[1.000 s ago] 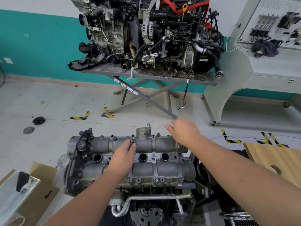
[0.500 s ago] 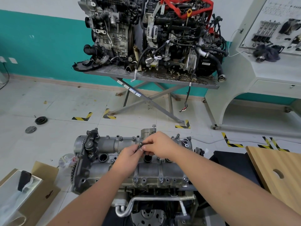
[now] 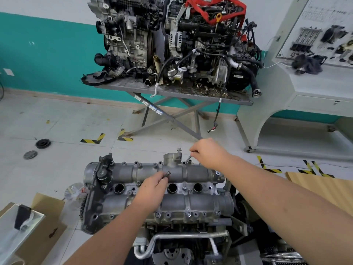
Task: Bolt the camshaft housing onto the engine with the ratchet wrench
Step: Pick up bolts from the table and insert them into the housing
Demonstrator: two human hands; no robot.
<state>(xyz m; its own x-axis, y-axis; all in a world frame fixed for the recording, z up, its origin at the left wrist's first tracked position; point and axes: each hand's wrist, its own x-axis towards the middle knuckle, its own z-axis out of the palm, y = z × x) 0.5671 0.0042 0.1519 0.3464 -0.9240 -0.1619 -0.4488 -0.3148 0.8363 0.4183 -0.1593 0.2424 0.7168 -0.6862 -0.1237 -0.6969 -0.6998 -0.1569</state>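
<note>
The camshaft housing [image 3: 152, 190] sits on top of the engine [image 3: 172, 240] at the bottom centre of the view, its two long grey cam tunnels running left to right with a row of round spark plug wells between them. The left hand [image 3: 151, 185] rests over the middle of the housing, thumb and fingertips curled to pinch a bolt [image 3: 167, 174] whose head points toward the far tunnel. The right hand [image 3: 209, 152] reaches over the far edge of the housing, fingers curled around a second bolt [image 3: 188, 160]; its thin shank slants down to the far flange just right of a raised cast boss [image 3: 172, 158]. A third bolt [image 3: 179, 150] stands upright on top of that boss.

A metal coolant pipe [image 3: 181, 237] curves across the near face of the engine. Farther back, two more engines [image 3: 172, 41] stand on a grey scissor-leg table [image 3: 191, 94] against a teal and white wall. A white training console [image 3: 309, 77] with mounted parts is at the right. Two round black discs [image 3: 43, 143] lie on the tiled floor at the left, and an open cardboard box [image 3: 44, 222] is at the bottom left corner.
</note>
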